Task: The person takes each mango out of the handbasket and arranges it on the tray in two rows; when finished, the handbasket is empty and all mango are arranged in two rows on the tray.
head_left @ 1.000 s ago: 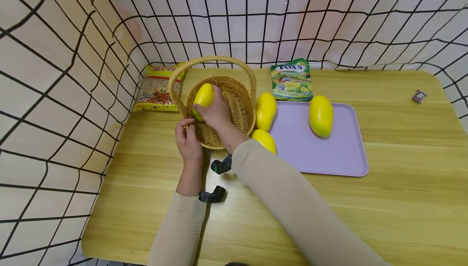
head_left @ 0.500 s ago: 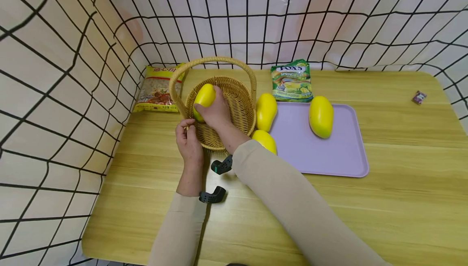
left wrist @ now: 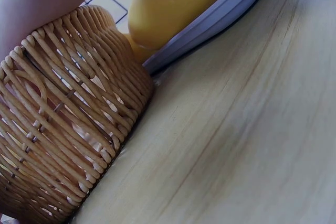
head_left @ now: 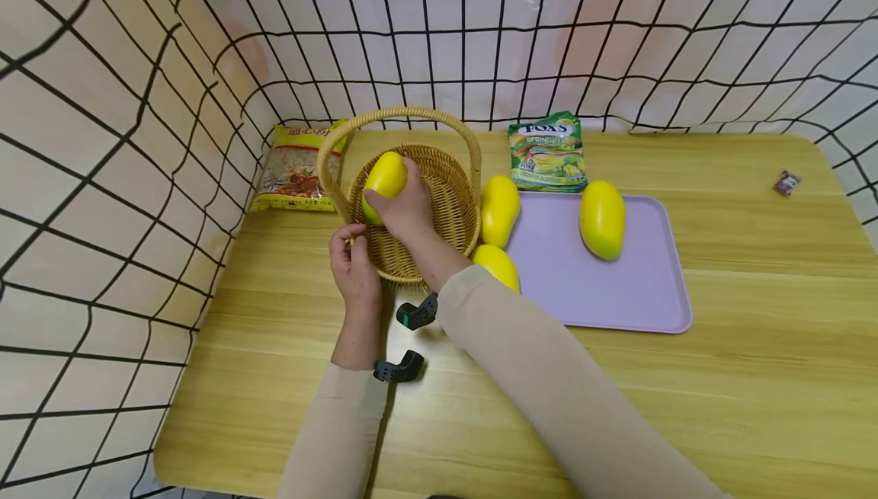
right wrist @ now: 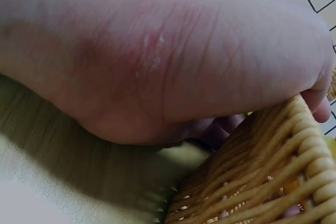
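A yellow mango (head_left: 387,176), greenish at its near end, is gripped by my right hand (head_left: 409,208) inside the wicker basket (head_left: 449,198). Thumb on one side and fingers on the other hold it toward the basket's left wall. My left hand (head_left: 354,267) pinches the basket's near-left rim by the foot of the tall handle (head_left: 411,112). From the right wrist, that left hand (right wrist: 184,66) shows large, its fingertips at the woven rim (right wrist: 307,150). The left wrist view has the basket's outer wall (left wrist: 68,114) close up, standing on the wooden table.
Two mangoes, one (head_left: 500,209) behind the other (head_left: 497,265), lie against the basket's right side. A purple tray (head_left: 583,293) bears another mango (head_left: 603,219). Behind stand a green candy bag (head_left: 547,152) and a yellow food packet (head_left: 295,167). A small wrapped sweet (head_left: 786,182) lies far right.
The mango in my right hand has shifted slightly up and away within the basket. My left hand and the basket have stayed in place.
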Demonstrator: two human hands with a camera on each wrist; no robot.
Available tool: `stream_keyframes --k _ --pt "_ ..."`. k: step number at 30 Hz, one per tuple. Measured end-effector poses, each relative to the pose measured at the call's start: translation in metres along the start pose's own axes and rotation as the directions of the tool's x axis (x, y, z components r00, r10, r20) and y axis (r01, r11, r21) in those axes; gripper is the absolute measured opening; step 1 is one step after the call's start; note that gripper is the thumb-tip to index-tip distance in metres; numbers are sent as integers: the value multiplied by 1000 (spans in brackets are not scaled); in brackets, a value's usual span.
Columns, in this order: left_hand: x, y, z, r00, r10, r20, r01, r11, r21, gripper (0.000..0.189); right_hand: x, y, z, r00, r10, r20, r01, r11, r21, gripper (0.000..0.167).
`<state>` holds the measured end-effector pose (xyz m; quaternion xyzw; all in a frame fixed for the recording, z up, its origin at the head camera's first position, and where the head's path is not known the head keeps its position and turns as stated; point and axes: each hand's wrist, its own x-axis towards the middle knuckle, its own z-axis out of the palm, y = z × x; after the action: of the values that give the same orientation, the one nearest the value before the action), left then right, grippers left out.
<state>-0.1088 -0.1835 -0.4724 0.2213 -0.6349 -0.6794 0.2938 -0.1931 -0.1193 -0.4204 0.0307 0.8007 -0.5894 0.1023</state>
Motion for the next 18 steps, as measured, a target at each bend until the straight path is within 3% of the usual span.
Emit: stream_keyframes --k 9,18 --pt "0 0 1 1000 -8 -7 8 1000 20 20 -5 -4 -4 999 12 -33 -11 998 55 82" --pt "0 0 0 1000 7 -6 -7 1000 11 20 -22 -16 -11 998 -38 -49 43 992 118 82"
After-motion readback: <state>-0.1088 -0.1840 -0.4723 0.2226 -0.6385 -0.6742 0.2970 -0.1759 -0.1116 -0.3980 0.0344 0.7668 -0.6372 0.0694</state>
